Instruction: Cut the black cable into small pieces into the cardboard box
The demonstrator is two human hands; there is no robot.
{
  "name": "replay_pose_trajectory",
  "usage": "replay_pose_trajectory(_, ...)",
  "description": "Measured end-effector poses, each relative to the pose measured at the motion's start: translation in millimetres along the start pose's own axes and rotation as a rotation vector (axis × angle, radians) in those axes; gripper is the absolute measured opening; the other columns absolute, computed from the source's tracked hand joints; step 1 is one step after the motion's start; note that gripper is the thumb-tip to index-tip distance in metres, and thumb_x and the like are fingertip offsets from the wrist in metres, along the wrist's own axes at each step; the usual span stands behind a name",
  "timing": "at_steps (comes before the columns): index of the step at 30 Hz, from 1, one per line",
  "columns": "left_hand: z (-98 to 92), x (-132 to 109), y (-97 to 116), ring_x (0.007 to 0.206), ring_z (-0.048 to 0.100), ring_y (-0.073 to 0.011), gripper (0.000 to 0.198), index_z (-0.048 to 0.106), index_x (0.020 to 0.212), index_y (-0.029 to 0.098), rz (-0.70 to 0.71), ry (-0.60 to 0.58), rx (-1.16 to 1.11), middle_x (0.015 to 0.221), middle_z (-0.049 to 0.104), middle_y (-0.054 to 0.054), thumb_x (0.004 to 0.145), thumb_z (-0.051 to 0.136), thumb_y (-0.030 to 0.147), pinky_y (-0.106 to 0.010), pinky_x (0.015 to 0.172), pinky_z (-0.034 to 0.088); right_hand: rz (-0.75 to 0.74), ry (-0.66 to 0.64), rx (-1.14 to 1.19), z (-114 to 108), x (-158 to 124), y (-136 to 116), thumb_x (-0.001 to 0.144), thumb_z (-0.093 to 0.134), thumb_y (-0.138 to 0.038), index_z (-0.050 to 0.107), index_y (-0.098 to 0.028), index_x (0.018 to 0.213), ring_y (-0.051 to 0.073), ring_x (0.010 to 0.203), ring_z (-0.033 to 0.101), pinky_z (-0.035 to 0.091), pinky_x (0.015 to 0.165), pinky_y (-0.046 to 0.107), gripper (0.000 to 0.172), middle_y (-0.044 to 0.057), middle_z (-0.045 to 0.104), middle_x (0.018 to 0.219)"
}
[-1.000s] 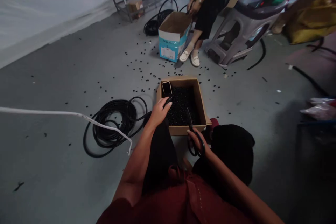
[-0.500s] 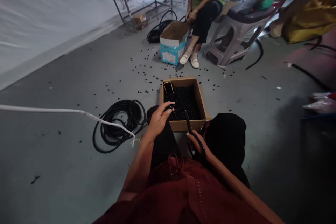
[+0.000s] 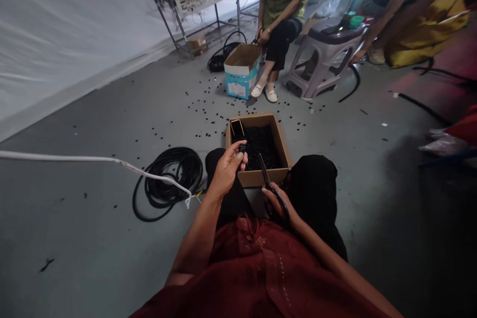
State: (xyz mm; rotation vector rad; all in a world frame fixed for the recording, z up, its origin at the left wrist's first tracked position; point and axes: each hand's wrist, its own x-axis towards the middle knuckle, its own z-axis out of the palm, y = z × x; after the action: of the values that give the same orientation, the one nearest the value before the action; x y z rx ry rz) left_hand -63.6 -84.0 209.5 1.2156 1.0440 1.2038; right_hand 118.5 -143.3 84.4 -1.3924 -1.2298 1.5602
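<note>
My left hand (image 3: 228, 165) is closed over the near left corner of the box, with thumb and fingers pinching the end of a black rubber tube (image 3: 242, 148). Most of the tube is hidden by the hand. In my right hand (image 3: 275, 200) is a pair of black-handled scissors (image 3: 265, 173), blades pointing forward and a little left, apart from the tube. Beneath both hands, between my knees, stands an open cardboard box (image 3: 257, 178) with many small black pieces (image 3: 261, 144) inside. A dark object with a pale rim (image 3: 237, 128) leans in its far left corner.
A coil of black hose (image 3: 173, 179) lies left of my knee, crossed by a white cable (image 3: 149, 174). Black bits are scattered over the floor. Ahead, a seated person (image 3: 283, 15) works above a blue-and-white box (image 3: 238, 84). A plastic stool (image 3: 320, 59) stands to the right.
The left fingers have curled further around the tube end. My right hand still holds the scissors, almost unmoved. The view has tilted slightly up, and another person's arm reaches down beside the stool.
</note>
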Motion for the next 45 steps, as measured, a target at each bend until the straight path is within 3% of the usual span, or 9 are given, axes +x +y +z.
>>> replay_pose_trajectory(7, 1.6, -5.8, -1.3, 0.061, 0.048, -0.0075, 0.036, 0.054, 0.114, 0.022, 0.001, -0.029, -0.028, 0.078, 0.053, 0.002, 0.087, 0.059, 0.046, -0.021, 0.057, 0.042, -0.071, 0.010, -0.008, 3.2, -5.2, -12.5, 0.086, 0.054, -0.052, 0.049, -0.021, 0.086, 0.010, 0.045, 0.044, 0.037, 0.044, 0.022, 0.032, -0.007, 0.045, 0.055)
replay_pose_trajectory(14, 2.1, -5.2, -10.9, 0.058, 0.048, -0.0069, 0.040, 0.052, 0.123, 0.022, 0.032, 0.102, 0.041, 0.078, 0.059, 0.002, 0.088, 0.057, 0.041, -0.020, 0.055, 0.040, 0.030, -0.159, 0.426, 2.6, -8.4, -34.9, 0.084, 0.051, -0.065, 0.049, -0.023, 0.105, 0.012, 0.050, 0.050, 0.045, 0.048, 0.025, 0.047, -0.002, 0.060, 0.071)
replay_pose_trajectory(21, 7.3, -4.3, -14.6, 0.060, 0.054, -0.0085, 0.033, 0.059, 0.106, 0.015, -0.054, 0.025, 0.156, 0.084, 0.069, -0.004, 0.085, 0.059, 0.040, -0.023, 0.060, 0.044, 0.050, -0.281, 0.590, -1.7, -10.8, -43.5, 0.080, 0.050, -0.072, 0.052, -0.023, 0.107, 0.014, 0.055, 0.057, 0.049, 0.054, 0.029, 0.056, 0.001, 0.064, 0.072)
replay_pose_trajectory(25, 7.1, -4.3, -21.5, 0.064, 0.056, -0.0100, 0.035, 0.061, 0.112, 0.016, -0.061, 0.003, 0.239, 0.089, 0.070, -0.004, 0.085, 0.058, 0.037, -0.024, 0.064, 0.046, -0.044, -0.163, 0.550, 2.5, -8.1, -48.8, 0.078, 0.067, -0.053, 0.050, -0.023, 0.107, 0.015, 0.065, 0.061, 0.051, 0.060, 0.029, 0.045, 0.001, 0.066, 0.081)
replay_pose_trajectory(29, 7.3, -6.6, -26.4, 0.093, 0.063, -0.0170, 0.033, 0.065, 0.110, 0.017, 0.023, -0.041, 0.377, 0.107, 0.068, -0.007, 0.079, 0.065, 0.026, -0.030, 0.085, 0.049, -0.087, 0.015, 0.557, 7.4, 0.9, -64.0, 0.069, 0.077, -0.039, 0.046, -0.025, 0.105, 0.014, 0.066, 0.061, 0.052, 0.061, 0.029, 0.049, -0.001, 0.064, 0.085)
replay_pose_trajectory(32, 8.3, -11.2, -23.9, 0.102, 0.061, -0.0195, 0.032, 0.068, 0.109, 0.018, 0.054, -0.062, 0.458, 0.109, 0.066, -0.007, 0.077, 0.065, 0.020, -0.032, 0.093, 0.046, -0.141, 0.049, 0.558, 8.8, 6.8, -75.3, 0.066, 0.077, -0.034, 0.045, -0.026, 0.105, 0.014, 0.067, 0.060, 0.052, 0.063, 0.030, 0.051, -0.002, 0.063, 0.086)
replay_pose_trajectory(38, 13.7, -20.7, -19.8, 0.080, 0.061, -0.0137, 0.049, 0.058, 0.125, 0.019, -0.043, -0.102, 0.302, 0.086, 0.064, -0.001, 0.077, 0.064, 0.018, -0.028, 0.080, 0.047, -0.285, 0.066, 0.469, 9.6, 9.5, -83.7, 0.071, 0.072, -0.034, 0.046, -0.026, 0.105, 0.013, 0.068, 0.060, 0.051, 0.066, 0.028, 0.043, -0.004, 0.060, 0.084)
replay_pose_trajectory(45, 10.8, -23.4, -22.2, 0.076, 0.059, -0.0114, 0.054, 0.056, 0.126, 0.019, -0.059, -0.101, 0.223, 0.080, 0.060, 0.002, 0.073, 0.066, 0.016, -0.026, 0.077, 0.046, -0.273, 0.081, 0.468, 12.1, 14.3, -88.3, 0.070, 0.074, -0.033, 0.049, -0.026, 0.102, 0.012, 0.066, 0.058, 0.051, 0.061, 0.027, 0.041, -0.004, 0.058, 0.084)
